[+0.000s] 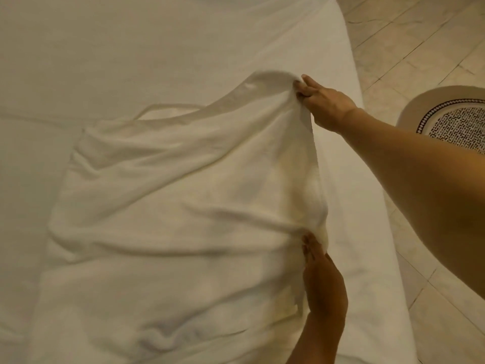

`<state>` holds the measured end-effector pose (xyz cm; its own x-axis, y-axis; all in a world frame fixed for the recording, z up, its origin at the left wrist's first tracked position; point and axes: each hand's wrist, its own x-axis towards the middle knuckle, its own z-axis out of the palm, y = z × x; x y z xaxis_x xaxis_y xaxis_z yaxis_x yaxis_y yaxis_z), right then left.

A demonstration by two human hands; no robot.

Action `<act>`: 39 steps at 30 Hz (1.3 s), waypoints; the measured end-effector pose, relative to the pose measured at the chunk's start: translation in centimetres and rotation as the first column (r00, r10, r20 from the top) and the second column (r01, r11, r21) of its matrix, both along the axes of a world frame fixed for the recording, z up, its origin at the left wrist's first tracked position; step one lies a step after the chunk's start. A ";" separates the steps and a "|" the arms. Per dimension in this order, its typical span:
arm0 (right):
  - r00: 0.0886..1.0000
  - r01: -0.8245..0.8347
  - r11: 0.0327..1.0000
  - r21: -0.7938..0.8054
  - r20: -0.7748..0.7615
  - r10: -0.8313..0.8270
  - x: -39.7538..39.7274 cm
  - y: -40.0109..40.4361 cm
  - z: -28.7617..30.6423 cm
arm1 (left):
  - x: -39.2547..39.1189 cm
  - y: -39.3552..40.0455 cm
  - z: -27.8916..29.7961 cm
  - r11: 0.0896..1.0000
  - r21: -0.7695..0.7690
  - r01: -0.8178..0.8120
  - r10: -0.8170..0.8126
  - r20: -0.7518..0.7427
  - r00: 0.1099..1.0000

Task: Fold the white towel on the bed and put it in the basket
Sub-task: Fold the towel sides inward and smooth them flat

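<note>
Right hand (pixel 324 105) pinched on far corner of white towel (pixel 170 206), lifting it. Left hand (pixel 321 279) closed on near edge. Towel spread rumpled on bed (pixel 131 48); soft, limp terry, light, best held by corners. Round patterned basket (pixel 446 119) on tiled floor (pixel 406 35).

The towel (pixel 170 206) lies spread on the bed (pixel 131 48), near the bed's right edge. The right hand (pixel 325 106) grips its far right corner, lifted off the bed; the left hand (pixel 322 279) pinches the same right edge nearer the person. Left of both grips the towel spreads rumpled across the bed. Right of the grips, past the bed's edge, is the floor (pixel 406 48), with the basket (pixel 451 119) standing on it beyond the right forearm.
</note>
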<state>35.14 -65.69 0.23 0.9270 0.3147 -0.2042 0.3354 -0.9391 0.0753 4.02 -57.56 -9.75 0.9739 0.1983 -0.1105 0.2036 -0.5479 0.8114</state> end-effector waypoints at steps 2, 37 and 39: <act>1.000 -0.028 0.998 -0.061 0.009 0.029 -0.7 -0.1 -1.6 | -0.1 0.1 -1.2 0.991 -0.004 0.134 -0.134 -0.063 0.989; 0.927 0.146 0.976 -0.162 -0.321 -0.192 -15.1 -0.6 -12.0 | -3.5 0.3 -1.1 0.709 -0.091 0.699 -0.676 -0.370 0.638; 0.930 0.130 0.978 -0.165 -0.320 -0.178 -16.7 -0.8 -11.6 | -4.6 0.0 -0.1 0.661 -0.100 0.744 -0.718 -0.372 0.588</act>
